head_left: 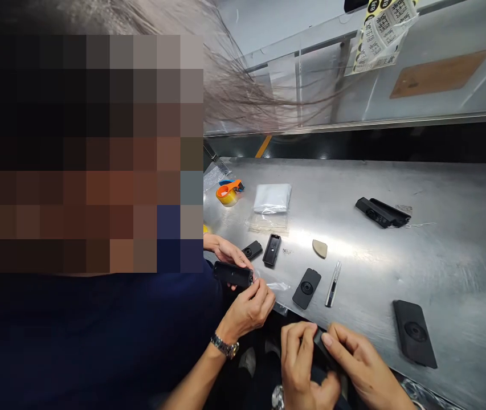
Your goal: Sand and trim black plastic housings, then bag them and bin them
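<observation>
Table, in brushed metal, spans the right of the view; beside it, at left, is a co-worker in a dark blue shirt. The wearer's left hand and right hand meet at the near edge, both curled around a black part, the right thumb pressed on its upper end. The fingers hide most of it, so its exact shape is hard to tell. The step in hand looks like working that end by touch; the next move seems to call for a steady left grip while the right thumb bears on it. The co-worker's hands hold an open black case.

Clear bags lie folded beyond. A round-marked cover rests at right, a smaller-looking one nearer the middle, with a knife and a tan chip close by, and tape farther left. On the label sheet overhead, black circles seem to carry an 8; the finer print is unreadable.
</observation>
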A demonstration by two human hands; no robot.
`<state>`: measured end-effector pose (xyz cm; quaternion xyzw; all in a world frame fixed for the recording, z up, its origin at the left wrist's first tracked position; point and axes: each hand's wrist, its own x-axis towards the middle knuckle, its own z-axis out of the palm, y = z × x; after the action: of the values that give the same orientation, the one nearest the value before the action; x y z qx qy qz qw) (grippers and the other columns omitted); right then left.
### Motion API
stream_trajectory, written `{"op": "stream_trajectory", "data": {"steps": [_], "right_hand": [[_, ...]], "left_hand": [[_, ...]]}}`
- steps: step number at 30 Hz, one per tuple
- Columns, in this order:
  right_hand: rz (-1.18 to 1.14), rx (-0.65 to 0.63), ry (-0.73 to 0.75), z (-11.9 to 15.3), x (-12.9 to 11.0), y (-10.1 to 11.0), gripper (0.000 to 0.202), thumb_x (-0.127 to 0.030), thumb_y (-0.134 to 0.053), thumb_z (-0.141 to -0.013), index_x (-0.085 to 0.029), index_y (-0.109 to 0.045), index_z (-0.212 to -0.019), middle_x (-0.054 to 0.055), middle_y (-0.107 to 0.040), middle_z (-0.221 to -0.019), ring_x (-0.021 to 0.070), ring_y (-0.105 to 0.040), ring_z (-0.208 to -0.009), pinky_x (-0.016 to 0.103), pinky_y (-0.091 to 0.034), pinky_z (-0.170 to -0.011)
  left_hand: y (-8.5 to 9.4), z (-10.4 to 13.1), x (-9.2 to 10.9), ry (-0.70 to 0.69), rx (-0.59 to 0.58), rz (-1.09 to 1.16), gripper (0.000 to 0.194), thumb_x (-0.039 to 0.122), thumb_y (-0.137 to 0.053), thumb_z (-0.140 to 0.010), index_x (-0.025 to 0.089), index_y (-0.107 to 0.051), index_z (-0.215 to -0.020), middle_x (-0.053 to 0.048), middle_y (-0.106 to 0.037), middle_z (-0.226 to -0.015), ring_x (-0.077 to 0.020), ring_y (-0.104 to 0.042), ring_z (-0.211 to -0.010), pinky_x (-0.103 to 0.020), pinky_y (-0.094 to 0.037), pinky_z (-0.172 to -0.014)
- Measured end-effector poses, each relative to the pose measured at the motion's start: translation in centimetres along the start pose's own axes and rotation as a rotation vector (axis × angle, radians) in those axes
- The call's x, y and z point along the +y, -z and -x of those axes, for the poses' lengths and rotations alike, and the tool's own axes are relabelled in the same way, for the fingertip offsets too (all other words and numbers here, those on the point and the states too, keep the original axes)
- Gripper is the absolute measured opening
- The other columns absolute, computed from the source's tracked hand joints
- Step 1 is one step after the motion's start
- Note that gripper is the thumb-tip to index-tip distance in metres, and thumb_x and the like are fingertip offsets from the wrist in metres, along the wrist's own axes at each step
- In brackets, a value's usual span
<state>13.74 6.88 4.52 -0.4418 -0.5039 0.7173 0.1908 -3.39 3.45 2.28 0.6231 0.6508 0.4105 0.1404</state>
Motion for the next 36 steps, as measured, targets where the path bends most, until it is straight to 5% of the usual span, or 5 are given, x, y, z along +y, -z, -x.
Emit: {"op": "stream_trajectory", "data": {"steps": [10, 14, 25, 30, 36], "right_hand": [[-0.090, -0.140, -0.044, 0.5, -0.1, 0.9, 0.041, -0.058, -0.050, -0.079, -0.019, -0.045, -0.067, -0.004, -0.035, -0.067, 0.0134, -0.031, -0.067, 0.026, -0.031, -0.063], [-0.099, -0.028, -0.057, 0.6, 0.5, 0.5, 0.047, -0.062, -0.050, -0.076, -0.022, -0.032, -0.059, -0.005, -0.026, -0.063, 0.0126, -0.024, -0.063, 0.026, -0.028, -0.058], [-0.176, -0.140, -0.072, 1.1, 0.1, 0.8, 0.042, -0.057, -0.052, -0.079, -0.020, -0.039, -0.063, -0.005, -0.030, -0.065, 0.0125, -0.025, -0.064, 0.026, -0.027, -0.060], [-0.129, 0.007, -0.076, 0.7, 0.2, 0.1, 0.052, -0.065, -0.051, -0.075, -0.023, -0.025, -0.057, -0.006, -0.020, -0.062, 0.0115, -0.018, -0.061, 0.026, -0.022, -0.054], [-0.188, -0.154, -0.064, 0.6, -0.5, 0.8, 0.042, -0.058, -0.053, -0.077, -0.020, -0.041, -0.063, -0.005, -0.031, -0.064, 0.0121, -0.027, -0.064, 0.025, -0.029, -0.060]], "left_hand": [[-2.4, 4.0, 4.7, 0.020, 0.051, 0.011, 0.054, 0.011, -0.053, -0.060, 0.018, -0.052, -0.114, -0.009, -0.058, -0.096, -0.0235, -0.055, -0.089, -0.040, -0.056, -0.072], [-2.8, 4.4, 5.7, -0.032, 0.104, 0.000, 0.059, 0.008, -0.043, -0.056, 0.011, -0.050, -0.115, -0.010, -0.055, -0.096, -0.0205, -0.051, -0.087, -0.036, -0.054, -0.073], [-2.4, 3.8, 5.6, -0.033, 0.080, 0.058, 0.055, 0.010, -0.045, -0.054, 0.012, -0.053, -0.108, -0.008, -0.056, -0.091, -0.0183, -0.053, -0.084, -0.033, -0.054, -0.070], [-2.4, 3.3, 6.1, -0.169, 0.184, -0.039, 0.050, 0.008, -0.043, -0.059, 0.007, -0.054, -0.108, -0.010, -0.057, -0.091, -0.0178, -0.052, -0.084, -0.031, -0.053, -0.070], [-2.2, 3.3, 5.8, -0.005, 0.079, 0.074, 0.052, 0.010, -0.047, -0.055, 0.013, -0.054, -0.106, -0.006, -0.055, -0.090, -0.0170, -0.053, -0.083, -0.031, -0.054, -0.070]]}}
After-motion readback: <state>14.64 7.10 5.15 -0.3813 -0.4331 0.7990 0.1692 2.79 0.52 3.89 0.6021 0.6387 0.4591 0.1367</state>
